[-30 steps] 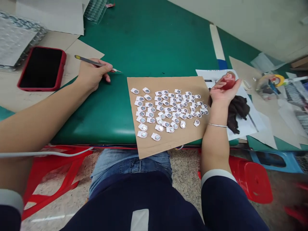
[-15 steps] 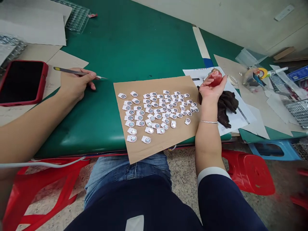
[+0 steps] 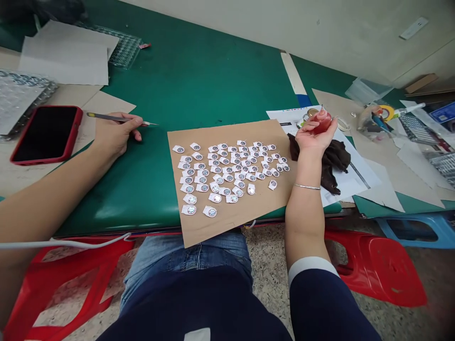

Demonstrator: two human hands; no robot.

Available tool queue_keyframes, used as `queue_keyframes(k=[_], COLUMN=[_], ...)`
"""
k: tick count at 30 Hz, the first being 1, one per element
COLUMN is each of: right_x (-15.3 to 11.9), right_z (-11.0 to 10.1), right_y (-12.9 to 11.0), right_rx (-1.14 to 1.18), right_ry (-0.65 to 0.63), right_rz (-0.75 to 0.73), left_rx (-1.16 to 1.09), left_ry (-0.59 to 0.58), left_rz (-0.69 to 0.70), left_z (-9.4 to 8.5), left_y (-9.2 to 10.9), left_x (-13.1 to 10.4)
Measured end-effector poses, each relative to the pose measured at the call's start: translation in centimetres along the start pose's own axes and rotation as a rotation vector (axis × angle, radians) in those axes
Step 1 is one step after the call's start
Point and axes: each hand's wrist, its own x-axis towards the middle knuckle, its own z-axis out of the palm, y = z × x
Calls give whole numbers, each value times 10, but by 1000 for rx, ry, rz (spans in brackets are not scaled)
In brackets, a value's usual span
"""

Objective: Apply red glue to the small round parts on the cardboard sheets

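Note:
My left hand (image 3: 115, 132) rests on the green table, closed on a slim pen-like tool (image 3: 106, 117) whose pointed tip aims right. On the right, my right hand (image 3: 317, 132) is palm up with its fingers curled round a reddish, rounded object (image 3: 323, 123). A brown sheet (image 3: 227, 222) lies between my arms and overhangs the table's front edge. Several small white tabs with round, silvery centres (image 3: 210, 211) are spread over it. Beside my right wrist, a dark brown cloth (image 3: 334, 158) lies on a printed white paper (image 3: 359, 177).
A phone in a red case (image 3: 48, 135) lies at the left near white papers (image 3: 67, 57) and clear trays. At the right are a yellow tape roll (image 3: 386, 112), cardboard pieces and a clear container. Red stools (image 3: 391, 270) stand below.
The view has shifted slightly, so the table's things appear a little lower. Both hands keep nearly the same pose and still hold their objects.

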Motion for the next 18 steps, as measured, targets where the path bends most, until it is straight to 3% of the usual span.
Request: queue_keyframes(k=[4, 10, 14, 18], right_x=[0, -3, -11, -16], right_z=[2, -1, 3, 10], right_y=[-8, -28, -30, -26], right_rx=[69, 352, 317, 219], right_ry=[18, -60, 10, 60], right_rz=[-20, 39, -34, -63], left_rx=[-20, 40, 168, 122], left_ry=[11, 31, -7, -45], left_rz=[-12, -62, -112, -74], left_z=[0, 0, -1, -6], left_y=[4, 9, 14, 11], left_x=[-1, -1, -4, -1])
